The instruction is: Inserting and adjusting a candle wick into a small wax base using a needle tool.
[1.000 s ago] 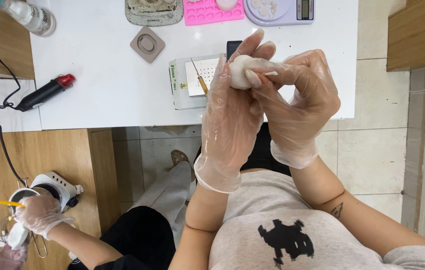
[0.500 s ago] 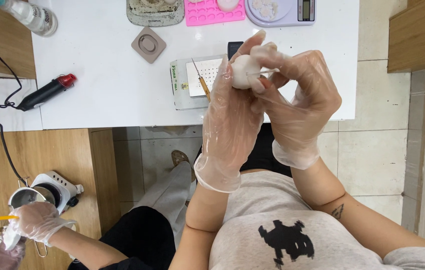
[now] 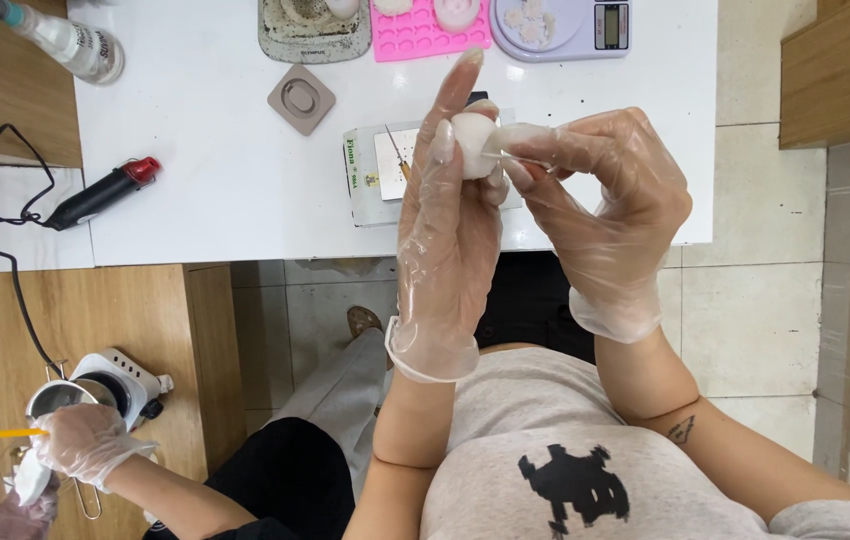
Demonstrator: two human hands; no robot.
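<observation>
Both my hands wear clear thin gloves and meet above the white table's near edge. My left hand stands upright, fingers pointing away, with a small white round lump gripped between thumb and fingers. My right hand comes from the right, and its thumb and forefinger pinch the right side of the same lump. Under the hands lies a flat box with a thin pointed stick on it.
The table's far side holds a pink mould, a lilac kitchen scale, a grey tray, a small taupe mould, a spray bottle and a black, red-tipped corded tool. At lower left another person's gloved hand holds a yellow stick by a metal pot on a small hot plate.
My hands have turned the white lump a little while staying in place. The other person's hand at lower left has shifted its yellow stick slightly.
</observation>
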